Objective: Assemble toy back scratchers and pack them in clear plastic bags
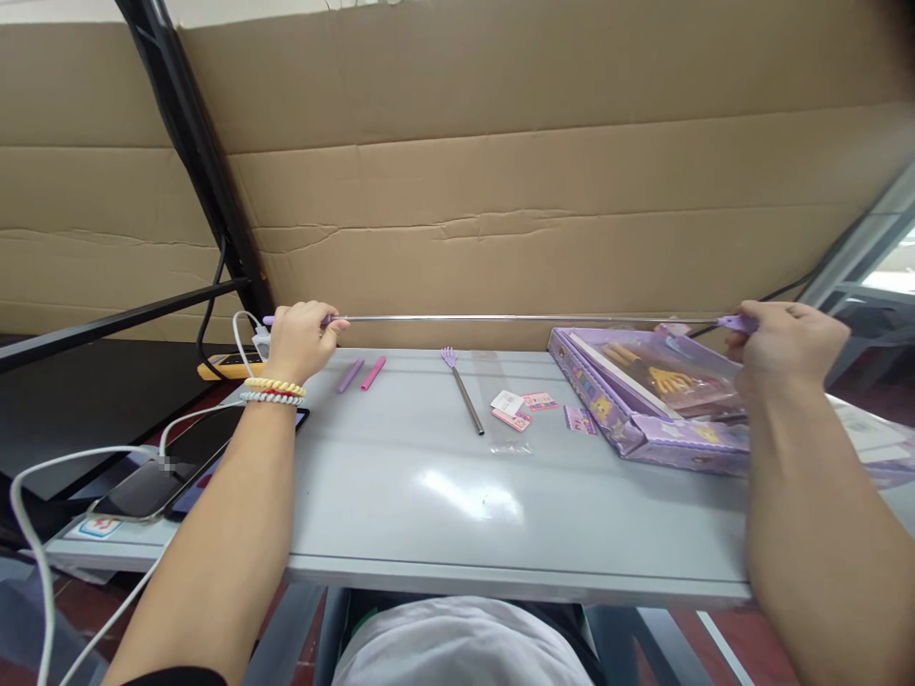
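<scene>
Above the table (429, 514), the left hand (304, 333) and right hand (790, 343) each grip one purple end of a long thin rod (500, 318). Below it lies a purple fork (464, 393), left of the purple box (679, 448).

A slim, shiny metal rod (500, 318) stretches long, straight and nearly level above a grey tabletop (400, 495), gripped at both purple ends. At the left end, purple shows on either side of the closed grip; at the right, a purple end piece (736, 324) flares toward the grip, its outer part hidden. The bare metal shaft between them passes above the table's far side, unsupported along its length.
</scene>
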Motion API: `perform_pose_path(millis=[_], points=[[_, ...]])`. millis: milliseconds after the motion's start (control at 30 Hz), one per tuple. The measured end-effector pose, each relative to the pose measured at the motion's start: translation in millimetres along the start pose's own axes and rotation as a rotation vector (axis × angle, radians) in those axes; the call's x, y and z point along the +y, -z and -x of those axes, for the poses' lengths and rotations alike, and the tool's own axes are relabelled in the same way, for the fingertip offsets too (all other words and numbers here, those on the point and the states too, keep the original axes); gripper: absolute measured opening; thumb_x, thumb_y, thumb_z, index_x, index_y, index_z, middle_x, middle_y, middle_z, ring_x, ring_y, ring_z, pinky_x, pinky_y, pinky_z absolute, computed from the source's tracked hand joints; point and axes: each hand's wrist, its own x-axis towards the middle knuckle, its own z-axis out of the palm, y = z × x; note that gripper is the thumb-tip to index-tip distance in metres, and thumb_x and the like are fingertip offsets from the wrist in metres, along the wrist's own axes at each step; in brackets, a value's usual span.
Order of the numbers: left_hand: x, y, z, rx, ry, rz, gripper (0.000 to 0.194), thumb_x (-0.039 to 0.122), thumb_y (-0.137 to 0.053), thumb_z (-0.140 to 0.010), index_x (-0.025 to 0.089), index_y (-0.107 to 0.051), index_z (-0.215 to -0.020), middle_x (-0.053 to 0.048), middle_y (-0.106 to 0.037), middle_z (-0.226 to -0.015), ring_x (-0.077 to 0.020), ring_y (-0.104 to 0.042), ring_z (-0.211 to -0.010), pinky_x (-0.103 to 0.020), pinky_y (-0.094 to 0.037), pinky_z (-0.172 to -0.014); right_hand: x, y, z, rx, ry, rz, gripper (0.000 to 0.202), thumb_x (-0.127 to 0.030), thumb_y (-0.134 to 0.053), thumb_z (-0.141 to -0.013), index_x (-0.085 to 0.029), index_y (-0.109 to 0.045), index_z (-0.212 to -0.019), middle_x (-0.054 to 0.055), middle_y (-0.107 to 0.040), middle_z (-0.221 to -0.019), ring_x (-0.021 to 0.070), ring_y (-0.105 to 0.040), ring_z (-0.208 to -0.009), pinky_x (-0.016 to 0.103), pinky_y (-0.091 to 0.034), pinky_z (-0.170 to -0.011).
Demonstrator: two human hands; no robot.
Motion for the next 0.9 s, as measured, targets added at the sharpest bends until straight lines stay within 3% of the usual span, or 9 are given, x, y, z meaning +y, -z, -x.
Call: perform_pose_path(millis=[200,300,433,500,667,800,900], points=[[-1.8,7.3,-1.7,0.032,0.006,0.019,0.024,0.040,-0.046,-0.082,0.022,-0.062,-0.078,-0.005,-0.067,-0.077,-0.0246,-0.060,-0.081,-0.038,-0.036,-0.072,-1.0,1.2,-0.4,0.000,0.002,-0.048,0.025,-0.004,-0.057,-0.066,-0.018,-0.046,-0.048,-0.004,-0.042,-0.037,0.0087,-0.038,-0.033,0.022,-0.023,-0.033],[9.7,13.2,-2.0,-0.004,-0.001,0.044,0.028,0.043,-0.046,-0.082,0.022,-0.064,-0.079,-0.003,-0.067,-0.073,-0.0222,-0.061,-0.075,-0.035,-0.037,-0.067,-8.1,-2.4,9.7,-0.088,-0.017,-0.082,0.025,-0.003,-0.057,-0.066,-0.017,-0.047,-0.047,-0.004,-0.042,-0.037,0.0072,-0.037,-0.031,0.020,-0.021,-0.031],[48.5,18.5,0.7,-0.079,-0.057,0.052,0.035,0.048,-0.043,-0.085,0.022,-0.067,-0.081,-0.003,-0.068,-0.071,-0.0221,-0.063,-0.072,-0.031,-0.034,-0.057,-18.7,-14.4,42.6,-0.345,0.037,-0.029,0.014,-0.010,-0.057,-0.071,-0.013,-0.056,-0.058,-0.003,-0.048,-0.038,0.0068,-0.038,-0.030,0.019,-0.026,-0.031],[71.3,18.1,3.9,-0.111,-0.136,0.047,0.038,0.047,-0.040,-0.087,0.021,-0.067,-0.081,-0.003,-0.069,-0.073,-0.0222,-0.064,-0.073,-0.031,-0.032,-0.056,-20.0,-20.8,61.4,-0.541,0.084,0.017,0.009,-0.019,-0.061,-0.072,-0.014,-0.058,-0.066,-0.002,-0.052,-0.041,0.0073,-0.039,-0.030,0.020,-0.028,-0.032],[112.0,10.6,14.9,-0.160,-0.217,0.055,0.045,0.047,-0.032,-0.092,0.018,-0.064,-0.080,-0.006,-0.069,-0.074,-0.0213,-0.063,-0.068,-0.028,-0.028,-0.051,-15.6,-29.3,98.1,-0.845,0.237,-0.005,0.024,-0.039,-0.063,-0.074,-0.018,-0.055,-0.083,-0.004,-0.055,-0.051,0.0084,-0.045,-0.036,0.021,-0.035,-0.038],[133.2,4.4,24.2,-0.227,-0.294,0.062,0.044,0.045,-0.031,-0.093,0.017,-0.062,-0.081,-0.008,-0.069,-0.073,-0.0200,-0.062,-0.062,-0.028,-0.026,-0.050,-13.7,-30.1,125.8,-1.123,0.317,0.115,0.030,-0.040,-0.063,-0.075,-0.019,-0.052,-0.094,-0.002,-0.059,-0.063,0.0108,-0.052,-0.047,0.024,-0.040,-0.045],[146.8,0.6,30.8,-0.302,-0.397,0.075,0.043,0.044,-0.031,-0.094,0.017,-0.061,-0.080,-0.008,-0.067,-0.069,-0.0193,-0.060,-0.058,-0.029,-0.024,-0.048,-12.9,-30.7,145.2,-1.378,0.425,0.200,0.027,-0.034,-0.060,-0.078,-0.020,-0.048,-0.098,-0.005,-0.057,-0.057,0.0112,-0.050,-0.047,0.023,-0.037,-0.046]])
